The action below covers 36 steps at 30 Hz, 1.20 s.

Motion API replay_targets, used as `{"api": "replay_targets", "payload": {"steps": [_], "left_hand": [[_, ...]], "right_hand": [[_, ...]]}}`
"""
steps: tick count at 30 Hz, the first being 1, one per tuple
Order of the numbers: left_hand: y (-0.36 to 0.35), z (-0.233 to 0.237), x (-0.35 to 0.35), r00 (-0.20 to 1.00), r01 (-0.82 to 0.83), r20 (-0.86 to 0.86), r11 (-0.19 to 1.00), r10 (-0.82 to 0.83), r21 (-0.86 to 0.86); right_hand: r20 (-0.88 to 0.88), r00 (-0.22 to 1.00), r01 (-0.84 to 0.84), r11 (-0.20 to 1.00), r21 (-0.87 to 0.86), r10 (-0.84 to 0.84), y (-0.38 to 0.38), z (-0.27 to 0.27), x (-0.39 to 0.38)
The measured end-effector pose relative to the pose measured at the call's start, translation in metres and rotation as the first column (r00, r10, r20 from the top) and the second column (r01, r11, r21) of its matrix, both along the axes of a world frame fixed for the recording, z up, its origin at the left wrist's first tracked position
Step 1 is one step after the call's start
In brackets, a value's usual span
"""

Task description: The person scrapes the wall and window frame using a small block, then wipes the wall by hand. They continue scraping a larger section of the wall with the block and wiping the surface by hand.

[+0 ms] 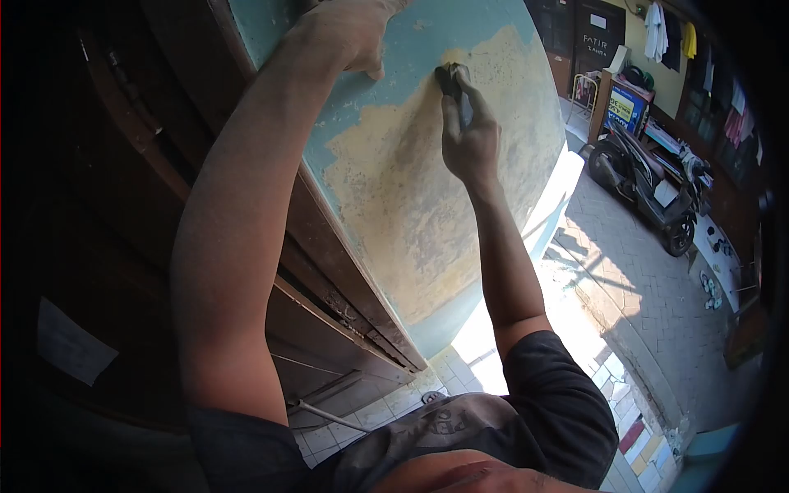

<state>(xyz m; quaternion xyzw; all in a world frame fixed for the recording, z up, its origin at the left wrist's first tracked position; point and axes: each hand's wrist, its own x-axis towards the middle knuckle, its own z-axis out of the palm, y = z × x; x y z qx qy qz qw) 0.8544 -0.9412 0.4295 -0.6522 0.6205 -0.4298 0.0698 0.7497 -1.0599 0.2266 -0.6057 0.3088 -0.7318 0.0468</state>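
A wall [394, 189] fills the middle of the head view. Its blue-green paint remains along the top and left, and a large patch below is bare, beige and grey. My right hand [470, 140] is raised against the upper part of this patch, its fingers wrapped round a scraper-like tool [465, 107] whose end meets the wall near the paint's edge. Higher up on the left, my left hand [353, 37] touches the painted surface, with the thumb apart; its other fingers are partly cut off by the top edge of the frame.
A dark wooden door and frame [329, 271] border the wall at left. Tiled floor [394, 403] lies below. At right, a parked motorbike [649, 181] stands on a paved alley [666, 304], with hanging laundry [656, 33] behind it. Sandals lie near the motorbike.
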Motion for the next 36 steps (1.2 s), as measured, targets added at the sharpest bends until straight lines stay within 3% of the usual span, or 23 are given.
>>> {"api": "replay_targets", "payload": {"steps": [1, 2, 4, 5, 6, 7, 9, 10, 11, 12, 13, 15, 17, 19, 22, 24, 27, 29, 31, 32, 34, 35, 36], "left_hand": [[-0.009, -0.003, 0.011, 0.998, 0.062, 0.009, 0.998, -0.062, -0.031], [-0.015, -0.005, 0.014, 0.992, 0.125, 0.021, 0.991, -0.124, -0.056], [-0.007, -0.004, 0.002, 0.997, 0.082, 0.011, 0.996, -0.082, -0.043], [-0.005, -0.006, -0.003, 0.999, 0.034, -0.009, 0.999, -0.034, -0.029], [-0.008, -0.01, -0.01, 0.999, 0.032, -0.004, 0.999, -0.033, -0.015], [-0.014, -0.014, -0.018, 1.0, -0.018, -0.022, 1.0, 0.018, 0.007], [-0.027, -0.034, -0.025, 0.996, -0.079, -0.031, 0.997, 0.08, 0.022], [-0.04, -0.06, -0.019, 0.996, 0.091, 0.036, 0.988, -0.087, -0.128], [-0.052, -0.086, -0.015, 0.963, 0.265, 0.125, 0.929, -0.24, -0.258], [-0.07, -0.105, -0.015, 0.959, 0.276, 0.136, 0.931, -0.25, -0.237], [-0.087, -0.122, -0.02, 0.955, 0.287, 0.146, 0.933, -0.26, -0.217], [-0.099, -0.158, -0.034, 0.978, 0.109, 0.177, 0.994, -0.108, 0.004], [-0.096, -0.191, -0.037, 0.959, 0.154, 0.215, 0.978, -0.183, 0.144], [-0.095, -0.232, -0.035, 0.956, 0.172, 0.209, 0.969, -0.207, 0.177], [-0.073, -0.288, -0.029, 0.972, 0.203, 0.05, 0.923, -0.231, 0.326], [-0.06, -0.344, -0.012, 0.975, 0.213, -0.019, 0.911, -0.221, 0.353], [-0.02, -0.411, 0.004, 0.981, 0.193, -0.075, 0.919, -0.178, 0.343], [0.021, -0.43, 0.012, 0.974, 0.162, -0.223, 0.767, -0.026, 0.621], [0.061, -0.457, 0.028, 0.702, 0.381, -0.669, 0.665, 0.244, 0.643], [0.078, -0.47, 0.037, 0.711, 0.376, -0.66, 0.661, 0.244, 0.65], [0.12, -0.492, 0.055, 0.399, 0.582, -0.888, 0.684, 0.23, 0.439], [0.143, -0.49, 0.061, 0.402, 0.584, -0.885, 0.678, 0.235, 0.446], [0.166, -0.486, 0.067, 0.283, 0.521, -0.913, 0.753, 0.293, 0.403]], "right_hand": [[0.003, 0.997, -0.072, 0.997, 0.002, 0.072, 0.009, -0.033, 0.001], [-0.017, 0.992, -0.118, 0.984, 0.132, 0.121, 0.027, -0.064, -0.002], [0.005, 0.966, -0.251, 0.926, 0.283, 0.26, 0.047, -0.134, -0.009], [0.108, 0.925, -0.375, 0.833, 0.407, 0.364, 0.057, -0.173, -0.011], [0.23, 0.855, -0.508, 0.664, 0.548, 0.465, 0.072, -0.204, -0.019], [0.296, 0.833, -0.543, 0.59, 0.598, 0.466, 0.088, -0.234, -0.023], [0.35, 0.875, -0.483, 0.564, 0.67, 0.334, 0.1, -0.331, -0.025], [0.493, 0.835, -0.551, 0.373, 0.747, 0.244, 0.122, -0.331, -0.033], [0.543, 0.824, -0.565, 0.31, 0.765, 0.163, 0.135, -0.347, -0.038], [0.558, 0.821, -0.57, 0.216, 0.793, 0.12, 0.146, -0.361, -0.049], [0.559, 0.82, -0.572, 0.21, 0.793, 0.124, 0.152, -0.366, -0.059], [0.731, 0.659, -0.749, -0.058, 0.66, -0.177, 0.161, -0.37, -0.08], [0.717, 0.674, -0.736, -0.072, 0.674, -0.178, 0.161, -0.386, -0.097], [0.728, 0.667, -0.743, -0.079, 0.664, -0.16, 0.161, -0.378, -0.111], [0.713, 0.676, -0.732, -0.061, 0.678, -0.189, 0.159, -0.384, -0.124], [0.747, 0.639, -0.762, -0.02, 0.647, -0.18, 0.163, -0.381, -0.133], [0.736, 0.65, -0.755, -0.052, 0.653, -0.191, 0.176, -0.368, -0.135], [0.75, 0.629, -0.775, -0.085, 0.626, -0.207, 0.189, -0.363, -0.134], [0.792, 0.585, -0.81, -0.174, 0.56, -0.175, 0.204, -0.359, -0.127], [0.776, 0.605, -0.793, -0.218, 0.569, -0.178, 0.211, -0.361, -0.121], [0.811, 0.554, -0.824, -0.26, 0.503, -0.186, 0.225, -0.357, -0.11], [0.824, 0.53, -0.837, -0.281, 0.471, -0.199, 0.231, -0.353, -0.104], [0.824, 0.528, -0.834, -0.307, 0.458, -0.204, 0.234, -0.352, -0.097]]}}
